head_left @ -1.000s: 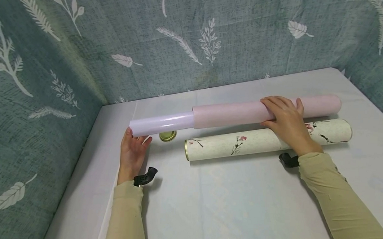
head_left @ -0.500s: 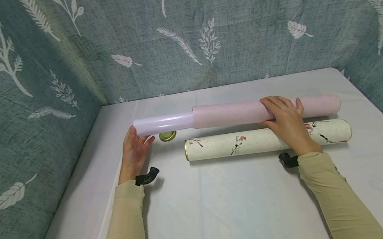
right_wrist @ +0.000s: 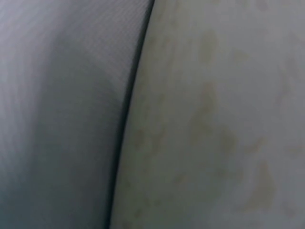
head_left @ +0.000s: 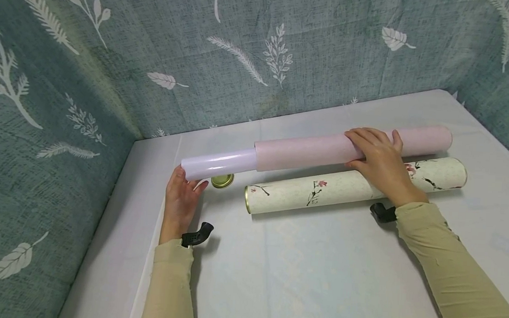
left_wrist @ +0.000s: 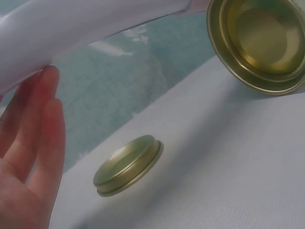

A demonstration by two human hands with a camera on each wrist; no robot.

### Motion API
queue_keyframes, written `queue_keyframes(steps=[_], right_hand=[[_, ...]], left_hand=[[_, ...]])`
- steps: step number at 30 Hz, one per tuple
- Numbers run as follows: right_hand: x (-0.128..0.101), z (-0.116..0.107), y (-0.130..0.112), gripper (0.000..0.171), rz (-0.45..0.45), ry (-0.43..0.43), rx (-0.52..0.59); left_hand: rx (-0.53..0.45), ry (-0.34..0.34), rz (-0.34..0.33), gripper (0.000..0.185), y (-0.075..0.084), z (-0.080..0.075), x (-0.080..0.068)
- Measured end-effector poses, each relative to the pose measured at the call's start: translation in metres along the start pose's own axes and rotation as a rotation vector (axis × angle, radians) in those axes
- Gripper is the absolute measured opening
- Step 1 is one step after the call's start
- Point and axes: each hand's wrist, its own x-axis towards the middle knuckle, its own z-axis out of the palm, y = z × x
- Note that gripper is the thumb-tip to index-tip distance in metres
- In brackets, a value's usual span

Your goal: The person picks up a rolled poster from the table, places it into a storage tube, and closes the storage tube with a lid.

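A long pink paper roll lies raised across the white table, with a glossy pale inner roll sticking out of its left end. My right hand grips the pink roll near its right part. My left hand holds straight fingers against the inner roll's left end. A cream tube with a flower print lies in front, its open gold-rimmed mouth facing left. A gold lid lies flat on the table. The right wrist view shows only a blurred tube surface.
Green leaf-patterned cloth walls the table on the back and left. The white tabletop stretches toward me in front of the tubes. Black wrist camera mounts sit on both sleeves.
The pale inner roll has slid rightward into the pink roll, so less of it sticks out. My left hand followed its end to the right. The right hand stayed put.
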Motion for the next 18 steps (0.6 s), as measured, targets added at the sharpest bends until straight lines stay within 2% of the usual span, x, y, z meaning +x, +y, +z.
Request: queue_keyframes(steps=[8, 18], right_hand=[[0.0, 0.0002, 0.0005, 0.066, -0.009, 0.0, -0.005], [0.0002, -0.0002, 0.0009, 0.066, -0.008, -0.009, -0.014]], left_hand=[[0.068, 0.009, -0.002, 0.04, -0.0012, 0.0048, -0.0004], [0.061, -0.045, 0.002, 0.038, -0.0021, 0.0081, 0.0003]])
